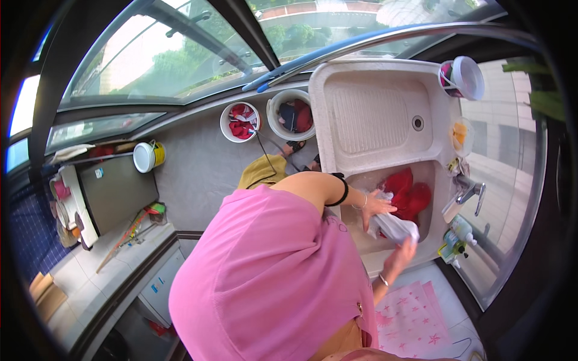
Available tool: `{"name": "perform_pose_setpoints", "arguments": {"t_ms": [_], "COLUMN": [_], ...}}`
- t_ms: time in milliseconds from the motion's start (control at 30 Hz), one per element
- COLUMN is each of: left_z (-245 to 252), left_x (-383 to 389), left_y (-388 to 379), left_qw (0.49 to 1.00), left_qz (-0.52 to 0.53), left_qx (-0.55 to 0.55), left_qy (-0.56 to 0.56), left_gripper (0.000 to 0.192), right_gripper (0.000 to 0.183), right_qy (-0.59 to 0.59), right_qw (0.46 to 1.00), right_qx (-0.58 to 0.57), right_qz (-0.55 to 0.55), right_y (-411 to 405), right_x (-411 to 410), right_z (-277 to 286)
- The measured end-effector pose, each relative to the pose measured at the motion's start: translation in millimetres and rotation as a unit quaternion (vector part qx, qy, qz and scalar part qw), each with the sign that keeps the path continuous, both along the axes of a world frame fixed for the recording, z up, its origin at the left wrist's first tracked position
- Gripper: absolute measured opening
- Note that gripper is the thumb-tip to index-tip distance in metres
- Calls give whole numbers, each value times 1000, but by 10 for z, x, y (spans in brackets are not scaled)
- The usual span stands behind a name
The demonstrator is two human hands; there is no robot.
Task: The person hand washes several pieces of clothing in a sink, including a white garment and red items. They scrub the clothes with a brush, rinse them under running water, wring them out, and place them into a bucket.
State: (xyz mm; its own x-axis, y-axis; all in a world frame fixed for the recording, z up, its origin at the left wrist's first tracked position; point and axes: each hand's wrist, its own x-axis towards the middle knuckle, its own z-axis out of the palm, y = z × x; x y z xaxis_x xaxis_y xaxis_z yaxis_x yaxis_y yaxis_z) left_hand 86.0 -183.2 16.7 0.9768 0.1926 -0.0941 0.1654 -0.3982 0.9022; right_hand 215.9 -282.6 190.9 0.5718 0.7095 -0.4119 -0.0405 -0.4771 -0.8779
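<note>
A wet white cloth point(393, 225) stretches between my two hands over the lower basin of a stone-look laundry sink point(442, 234). My left hand point(377, 207), below a black band on the arm, has its thumb and fingers around the cloth's upper part. At the cloth's lower end is my right hand point(404, 252), slightly blurred and wearing a bracelet at the wrist; its grip is partly hidden. Red fabric point(406, 192) lies in the water just beyond the white cloth.
The ribbed washboard basin point(370, 117) adjoins above. Buckets of clothes point(240, 122) point(295, 115) stand on the floor. A faucet point(469, 194), pump bottles point(460, 230), a yellow item in a clear bowl point(459, 135) and a white bucket point(469, 77) line the sink's far side.
</note>
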Motion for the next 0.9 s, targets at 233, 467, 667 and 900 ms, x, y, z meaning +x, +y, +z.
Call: {"name": "perform_pose_setpoints", "arguments": {"t_ms": [233,467,667,900], "left_z": [317,593,864,814], "left_x": [245,726,787,581], "left_y": [98,176,-43,-507], "left_qw": [998,950,964,809], "left_qz": [11,237,260,238], "left_qx": [-1,-85,-52,-486], "left_qy": [57,183,-37,-230], "left_gripper": [81,45,35,28], "right_gripper": [45,46,50,60], "right_qy": [-67,-54,81,303], "right_qw": [968,958,963,917], "right_qx": [229,168,-2,192], "right_qz": [-83,-225,-256,-176], "right_y": [-101,-651,-899,-292], "right_x": [-26,349,466,-123], "right_z": [1789,1377,-261,-1133]}}
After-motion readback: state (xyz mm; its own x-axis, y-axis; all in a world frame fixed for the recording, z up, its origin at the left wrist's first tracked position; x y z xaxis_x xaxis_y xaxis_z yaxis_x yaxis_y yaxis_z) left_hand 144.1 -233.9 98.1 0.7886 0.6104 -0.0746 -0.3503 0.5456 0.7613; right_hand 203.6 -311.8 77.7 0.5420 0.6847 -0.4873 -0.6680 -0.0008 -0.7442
